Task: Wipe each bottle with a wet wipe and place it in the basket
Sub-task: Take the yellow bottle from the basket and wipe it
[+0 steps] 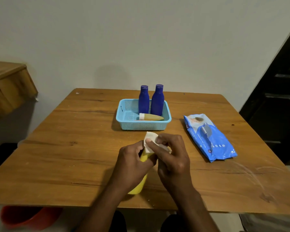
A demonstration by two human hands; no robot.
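Observation:
My left hand [132, 166] grips a yellow bottle [139, 185] above the table's near middle, the bottle tilted with its top end away from me. My right hand [172, 154] pinches a white wet wipe [150, 139] against the bottle's top end. Behind my hands stands a light blue basket [124, 121]. In it two dark blue bottles [143, 99] [157, 99] stand upright at the back. A tan bottle with a white cap [151, 117] lies on its side at the front.
A blue pack of wet wipes [209, 138] lies on the wooden table [74, 148] to the right of the basket. A wooden shelf [8, 84] juts from the wall at the left. A red object [28, 218] sits below the table's front edge.

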